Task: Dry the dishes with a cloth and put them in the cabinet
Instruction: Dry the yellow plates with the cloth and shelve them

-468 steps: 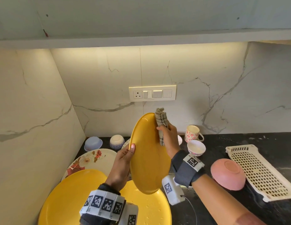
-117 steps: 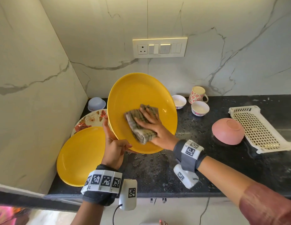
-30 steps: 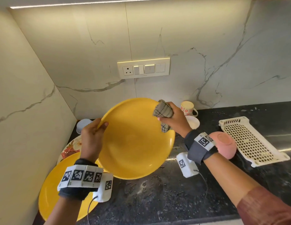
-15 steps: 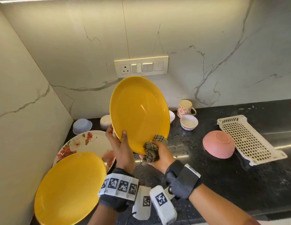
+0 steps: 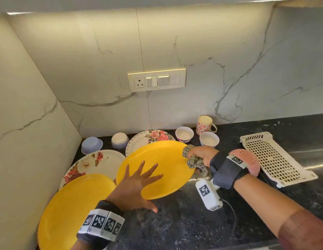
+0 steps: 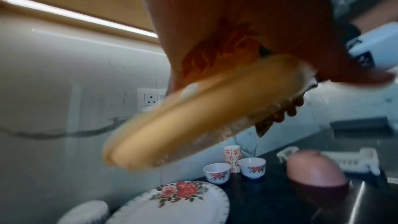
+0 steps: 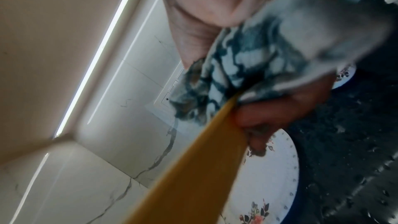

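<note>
A yellow plate (image 5: 167,177) hangs tilted, nearly flat, just above the black counter (image 5: 184,222). My left hand (image 5: 139,179) lies on its upper face, fingers straight and spread, thumb past the near rim. My right hand (image 5: 198,156) grips a checked cloth (image 5: 193,161) folded over the plate's right rim. In the right wrist view the cloth (image 7: 237,67) wraps the yellow rim (image 7: 193,168), with fingers (image 7: 269,120) curled underneath. The left wrist view shows my palm (image 6: 237,31) pressed on the blurred plate (image 6: 193,125).
A second yellow plate (image 5: 72,213) leans at lower left over a floral plate (image 5: 92,163). Another floral plate (image 5: 151,137), small bowls (image 5: 184,134), a flowered mug (image 5: 204,125) and a blue bowl (image 5: 92,145) line the wall. An upturned pink bowl (image 5: 250,163) and white perforated tray (image 5: 276,159) lie right.
The plate has dropped from upright to nearly flat. My left hand let go of its lower rim and now lies spread on its face. The cloth has moved from the bottom edge to the right rim.
</note>
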`<action>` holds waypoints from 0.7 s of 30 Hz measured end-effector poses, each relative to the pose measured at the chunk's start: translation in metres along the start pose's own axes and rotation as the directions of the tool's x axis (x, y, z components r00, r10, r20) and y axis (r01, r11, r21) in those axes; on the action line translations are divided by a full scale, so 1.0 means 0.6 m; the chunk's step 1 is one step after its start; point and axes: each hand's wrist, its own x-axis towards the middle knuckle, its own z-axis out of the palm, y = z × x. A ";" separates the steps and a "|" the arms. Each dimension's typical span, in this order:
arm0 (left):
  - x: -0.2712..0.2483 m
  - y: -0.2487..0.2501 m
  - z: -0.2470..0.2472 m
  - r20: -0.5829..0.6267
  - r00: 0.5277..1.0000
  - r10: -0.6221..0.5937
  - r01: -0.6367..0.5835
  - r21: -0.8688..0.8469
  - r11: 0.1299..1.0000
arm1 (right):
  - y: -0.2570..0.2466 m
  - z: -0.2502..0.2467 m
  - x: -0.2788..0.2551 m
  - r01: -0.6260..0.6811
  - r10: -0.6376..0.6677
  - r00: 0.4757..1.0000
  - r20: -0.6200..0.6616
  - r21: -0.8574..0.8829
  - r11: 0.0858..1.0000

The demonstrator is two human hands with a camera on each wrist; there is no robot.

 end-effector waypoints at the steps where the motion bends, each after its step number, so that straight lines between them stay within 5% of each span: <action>1: -0.002 0.006 0.002 0.056 0.998 -0.016 0.021 -0.082 0.996 | -0.007 0.000 -0.001 0.008 -0.008 1.000 -0.006 -0.009 1.000; 6: -0.014 0.017 0.006 -0.112 0.991 -0.069 0.017 -0.412 0.911 | -0.040 -0.015 -0.034 0.020 -0.033 0.997 0.073 0.174 0.984; 9: -0.016 0.027 -0.005 -0.206 0.942 -0.264 0.044 -0.705 0.708 | -0.052 -0.032 -0.055 0.054 -0.115 0.977 0.179 0.314 0.948; 12: -0.016 0.032 -0.029 -0.211 0.810 -0.547 0.041 -0.910 0.412 | -0.048 -0.051 -0.067 0.174 -0.280 0.950 0.139 0.508 0.843; 16: -0.026 0.036 -0.067 -0.164 0.772 -0.614 -0.115 -0.986 0.119 | -0.028 -0.064 -0.068 0.287 -0.434 0.901 0.008 0.741 0.608; 21: -0.029 0.038 -0.082 -0.211 0.739 -0.640 -0.242 -0.969 0.040 | -0.024 -0.036 -0.066 0.329 -0.429 0.902 -0.038 0.703 0.630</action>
